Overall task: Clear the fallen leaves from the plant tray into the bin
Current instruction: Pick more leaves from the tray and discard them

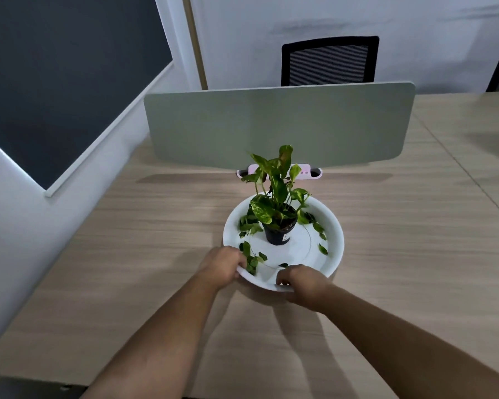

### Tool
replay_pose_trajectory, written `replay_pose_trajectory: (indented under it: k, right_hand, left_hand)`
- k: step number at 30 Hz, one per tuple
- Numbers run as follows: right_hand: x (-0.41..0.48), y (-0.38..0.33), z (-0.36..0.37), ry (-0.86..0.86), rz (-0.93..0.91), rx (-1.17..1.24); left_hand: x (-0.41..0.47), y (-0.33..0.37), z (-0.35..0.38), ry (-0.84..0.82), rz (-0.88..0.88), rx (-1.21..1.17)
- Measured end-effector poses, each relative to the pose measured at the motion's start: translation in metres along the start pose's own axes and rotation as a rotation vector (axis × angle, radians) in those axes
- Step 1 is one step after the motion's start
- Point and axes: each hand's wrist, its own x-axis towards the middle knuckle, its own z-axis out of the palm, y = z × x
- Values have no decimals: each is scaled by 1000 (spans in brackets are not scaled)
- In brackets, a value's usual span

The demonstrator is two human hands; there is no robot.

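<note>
A round white plant tray point(333, 226) rests on the wooden desk. In its middle stands a small black pot point(278, 233) with a green variegated plant point(274, 185). Several fallen green leaves point(252, 259) lie scattered on the tray floor, left, front and right of the pot. My left hand point(222, 267) grips the tray's near-left rim, fingers curled over the edge. My right hand point(301, 283) grips the near rim, thumb under and fingers on top. No bin is in view.
A grey-green divider panel point(280, 125) stands upright behind the tray, with a white-pink power socket block point(308, 171) at its foot. A black mesh chair point(330, 60) is beyond it. A wall with a dark board point(55, 82) runs along the left.
</note>
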Motion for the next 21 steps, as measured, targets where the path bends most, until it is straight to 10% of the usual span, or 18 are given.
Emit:
replay_pose_trajectory:
  k: [21]
  right_hand:
    - [-6,11,-1,5,17,-20]
  left_hand:
    - [-9,2,10,22,-25,-108]
